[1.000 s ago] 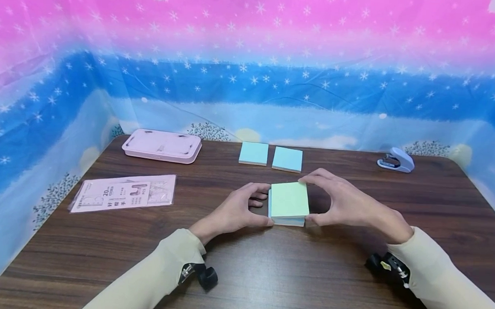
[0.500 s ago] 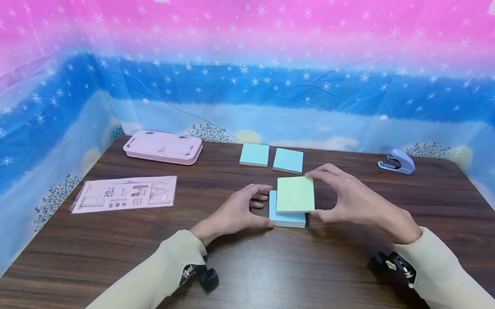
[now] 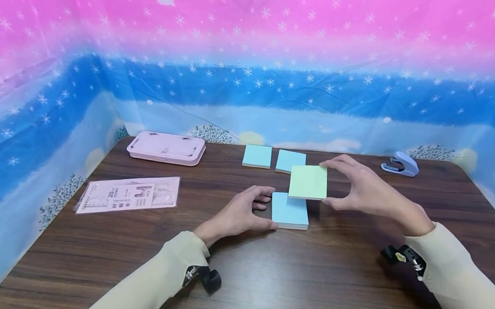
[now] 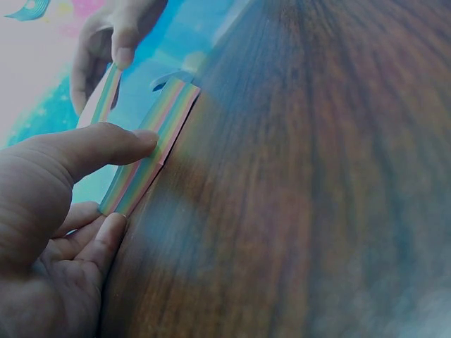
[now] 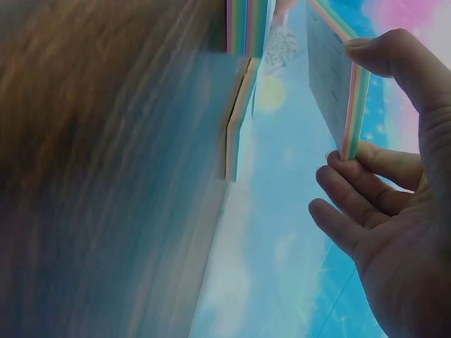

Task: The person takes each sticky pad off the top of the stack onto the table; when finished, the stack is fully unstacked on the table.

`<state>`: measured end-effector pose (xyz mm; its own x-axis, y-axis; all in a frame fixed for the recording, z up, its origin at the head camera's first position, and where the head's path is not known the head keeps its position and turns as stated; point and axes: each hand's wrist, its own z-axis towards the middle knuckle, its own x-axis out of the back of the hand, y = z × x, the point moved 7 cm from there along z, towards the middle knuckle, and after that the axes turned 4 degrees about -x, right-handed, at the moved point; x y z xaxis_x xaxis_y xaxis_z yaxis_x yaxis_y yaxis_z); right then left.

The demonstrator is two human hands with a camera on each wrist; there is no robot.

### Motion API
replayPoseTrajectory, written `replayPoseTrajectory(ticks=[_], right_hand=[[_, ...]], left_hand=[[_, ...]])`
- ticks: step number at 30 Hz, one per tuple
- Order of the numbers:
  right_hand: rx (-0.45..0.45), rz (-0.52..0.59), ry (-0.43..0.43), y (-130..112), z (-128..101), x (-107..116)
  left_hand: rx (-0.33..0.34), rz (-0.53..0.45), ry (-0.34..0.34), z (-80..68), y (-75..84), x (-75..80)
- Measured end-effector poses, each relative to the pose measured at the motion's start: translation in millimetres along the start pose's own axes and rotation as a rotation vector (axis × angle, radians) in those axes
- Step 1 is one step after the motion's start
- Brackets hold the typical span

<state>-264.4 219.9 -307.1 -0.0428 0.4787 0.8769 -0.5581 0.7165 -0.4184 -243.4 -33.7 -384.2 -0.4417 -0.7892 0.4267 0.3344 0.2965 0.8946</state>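
Note:
My right hand [image 3: 366, 190] pinches a sticky note pad [image 3: 308, 182], light green on top, by its right edge between thumb and fingers. In the right wrist view the pad [image 5: 331, 77] shows a pale underside and rainbow-striped sides, raised above the table. Below it lies a stack of light blue sticky note pads [image 3: 289, 215], partly overlapped by the green pad in the head view. My left hand [image 3: 241, 211] holds this stack at its left side. The left wrist view shows the thumb on the striped front edge of the stack [image 4: 180, 105] and fingertips at its left side.
Two more light blue sticky note pads lie side by side behind: a left pad [image 3: 256, 155] and a right pad [image 3: 288, 159]. A pink pencil case [image 3: 166, 147] and a packaged ruler set [image 3: 127, 195] are at left. A small lilac stapler [image 3: 402, 164] stands back right.
My right hand has lifted the green pad off the blue stack and carried it up and to the right, uncovering the blue top. The left hand has stayed at the stack.

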Motion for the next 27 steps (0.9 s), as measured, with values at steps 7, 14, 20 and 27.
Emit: replayPoseTrajectory(ticks=[7, 14, 20, 27], right_hand=[[-0.067, -0.01, -0.035, 13.6, 3.9, 8.5], [-0.075, -0.042, -0.041, 28.3, 11.3, 16.4], [-0.131, -0.037, -0.034, 45.1, 16.3, 20.0], [-0.192, -0.03, -0.055, 62.3, 20.6, 17.8]], left_hand=[[0.002, -0.002, 0.008, -0.1, -0.1, -0.1], [0.013, -0.002, 0.007, -0.6, -0.1, 0.1], [0.002, 0.001, 0.005, -0.5, 0.5, 0.2], [0.004, 0.007, 0.006, -0.5, -0.2, 0.4]])
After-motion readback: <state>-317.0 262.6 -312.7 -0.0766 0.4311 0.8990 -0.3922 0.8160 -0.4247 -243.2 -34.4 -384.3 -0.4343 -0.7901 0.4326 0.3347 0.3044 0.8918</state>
